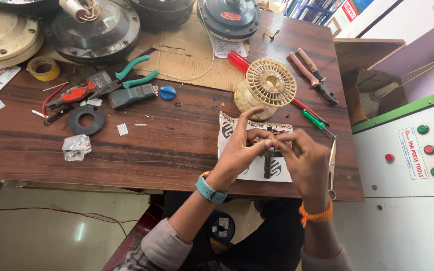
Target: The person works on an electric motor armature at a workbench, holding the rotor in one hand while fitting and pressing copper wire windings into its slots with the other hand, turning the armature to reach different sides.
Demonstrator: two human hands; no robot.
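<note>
— What have the fingers got?
— Both the left hand (239, 150) and right hand (305, 161) pinch closed on a small coppery coil (268, 142), just above the printed paper (254, 170).
— And beyond the paper?
— The cream spool (269, 83) behind it, green screwdriver (313, 120) to its right.
</note>
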